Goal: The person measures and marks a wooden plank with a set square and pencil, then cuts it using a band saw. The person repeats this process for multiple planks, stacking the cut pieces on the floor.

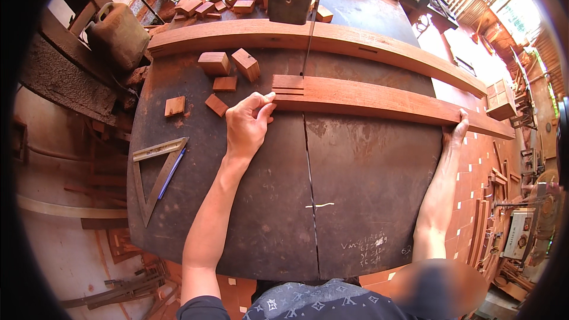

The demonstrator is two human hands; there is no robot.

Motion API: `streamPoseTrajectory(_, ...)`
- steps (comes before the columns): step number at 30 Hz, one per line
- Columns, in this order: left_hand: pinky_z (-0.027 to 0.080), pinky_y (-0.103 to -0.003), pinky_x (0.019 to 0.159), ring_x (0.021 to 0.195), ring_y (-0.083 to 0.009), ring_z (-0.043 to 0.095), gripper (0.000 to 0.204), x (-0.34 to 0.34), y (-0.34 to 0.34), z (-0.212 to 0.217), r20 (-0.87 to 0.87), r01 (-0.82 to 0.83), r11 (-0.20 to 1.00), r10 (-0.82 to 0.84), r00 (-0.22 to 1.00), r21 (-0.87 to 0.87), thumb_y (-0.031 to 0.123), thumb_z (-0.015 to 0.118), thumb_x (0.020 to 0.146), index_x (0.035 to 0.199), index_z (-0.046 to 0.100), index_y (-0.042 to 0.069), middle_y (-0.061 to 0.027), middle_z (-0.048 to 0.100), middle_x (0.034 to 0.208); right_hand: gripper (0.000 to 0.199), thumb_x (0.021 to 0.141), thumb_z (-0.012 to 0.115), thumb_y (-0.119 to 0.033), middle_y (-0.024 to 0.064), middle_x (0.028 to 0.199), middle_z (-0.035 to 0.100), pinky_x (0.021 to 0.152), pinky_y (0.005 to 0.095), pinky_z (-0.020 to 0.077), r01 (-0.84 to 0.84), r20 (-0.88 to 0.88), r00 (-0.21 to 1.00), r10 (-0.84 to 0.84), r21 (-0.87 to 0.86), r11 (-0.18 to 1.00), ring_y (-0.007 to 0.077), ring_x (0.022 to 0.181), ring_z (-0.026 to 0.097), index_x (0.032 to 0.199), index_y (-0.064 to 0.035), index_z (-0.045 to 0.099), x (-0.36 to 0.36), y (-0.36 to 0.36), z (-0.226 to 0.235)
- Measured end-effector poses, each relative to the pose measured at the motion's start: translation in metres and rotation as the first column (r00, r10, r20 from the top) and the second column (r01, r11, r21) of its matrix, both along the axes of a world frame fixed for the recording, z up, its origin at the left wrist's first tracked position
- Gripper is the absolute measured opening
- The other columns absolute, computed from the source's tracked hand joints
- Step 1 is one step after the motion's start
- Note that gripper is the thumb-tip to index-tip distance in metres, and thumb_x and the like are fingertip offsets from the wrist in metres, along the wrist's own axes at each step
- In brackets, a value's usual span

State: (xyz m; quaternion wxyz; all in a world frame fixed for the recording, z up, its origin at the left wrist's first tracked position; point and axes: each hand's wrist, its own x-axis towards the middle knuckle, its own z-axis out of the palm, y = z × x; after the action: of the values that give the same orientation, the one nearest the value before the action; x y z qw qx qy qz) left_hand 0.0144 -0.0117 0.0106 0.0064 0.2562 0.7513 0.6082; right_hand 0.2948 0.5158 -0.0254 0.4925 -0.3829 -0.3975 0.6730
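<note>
A long reddish wooden beam [373, 99] lies across the dark saw table, with parallel slots cut into its left end. My left hand [248, 125] is closed on the near corner of that slotted end, its thumb and fingers pinching the wood. Farther right, my right hand [456, 130] grips the beam's near side close to where it overhangs the table; some of its fingers are hidden. The thin upright bandsaw blade [309, 44] stands at the beam's far edge, just by the inner end of the slots. Above it hangs the metal blade guide [288, 0].
A second long beam [284, 34] lies behind the first. Small wood blocks [213, 63] sit left of the slotted end, with several more offcuts [243, 6] at the back. A triangular square [142, 181] and a blue pen [172, 173] rest on the saw table [255, 219].
</note>
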Motion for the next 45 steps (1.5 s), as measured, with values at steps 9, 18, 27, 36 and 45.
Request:
streamPoseTrajectory(9, 0.067, -0.027, 0.069, 0.084, -0.0082, 0.075, 0.003, -0.001, 0.001, -0.002, 0.005, 0.01, 1.0, -0.01, 1.0, -0.005, 0.0, 0.073, 0.099, 0.1, 0.074, -0.003, -0.0036, 0.079, 0.096, 0.045, 0.093, 0.067, -0.038, 0.0102, 0.125, 0.066, 0.094, 0.0467, 0.0591, -0.021, -0.002, 1.0, 0.021, -0.007, 1.0, 0.0261, 0.117, 0.066, 0.126, -0.0085, 0.061, 0.004, 0.009, -0.003)
streamPoseTrajectory(18, 0.067, -0.026, 0.069, 0.085, -0.0079, 0.075, 0.003, -0.003, 0.001, -0.003, 0.004, 0.004, 1.0, -0.004, 1.0, -0.014, 0.0, 0.073, 0.099, 0.101, 0.076, -0.001, -0.0037, 0.079, 0.098, 0.046, 0.092, 0.069, -0.038, 0.0095, 0.126, 0.066, 0.092, 0.0463, 0.0598, 0.012, 0.012, 1.0, -0.012, -0.031, 0.999, 0.0262, 0.117, 0.066, 0.128, -0.0103, 0.06, -0.001, 0.001, 0.002)
streamPoseTrajectory(27, 0.067, -0.026, 0.069, 0.085, -0.0078, 0.075, 0.004, -0.003, 0.003, -0.001, 0.001, 0.006, 1.0, -0.006, 1.0, -0.011, 0.001, 0.073, 0.099, 0.096, 0.073, -0.002, -0.0047, 0.08, 0.102, 0.044, 0.092, 0.07, -0.037, 0.0074, 0.125, 0.066, 0.091, 0.0453, 0.0596, -0.005, 0.006, 1.0, 0.005, -0.001, 1.0, 0.0249, 0.117, 0.066, 0.127, -0.0125, 0.061, 0.003, 0.014, -0.006)
streamPoseTrajectory(36, 0.067, -0.026, 0.07, 0.086, -0.008, 0.075, 0.003, -0.004, 0.003, -0.003, 0.016, 0.006, 1.0, -0.006, 1.0, -0.009, 0.002, 0.073, 0.1, 0.1, 0.075, -0.001, -0.004, 0.08, 0.101, 0.048, 0.093, 0.071, -0.036, 0.0084, 0.126, 0.066, 0.092, 0.0453, 0.059, -0.015, -0.012, 1.0, 0.015, -0.003, 1.0, 0.0256, 0.116, 0.067, 0.132, -0.0101, 0.059, 0.001, 0.01, -0.004)
streamPoseTrajectory(45, 0.067, -0.027, 0.07, 0.085, -0.0078, 0.075, 0.003, -0.006, 0.005, -0.001, 0.001, -0.008, 1.0, 0.008, 1.0, -0.009, 0.0, 0.073, 0.099, 0.099, 0.075, -0.002, -0.0051, 0.08, 0.101, 0.044, 0.095, 0.069, -0.036, 0.0085, 0.125, 0.066, 0.091, 0.0446, 0.0592, 0.0, 0.0, 1.0, 0.0, -0.003, 1.0, 0.0255, 0.115, 0.067, 0.13, -0.0101, 0.06, -0.002, 0.005, -0.002)
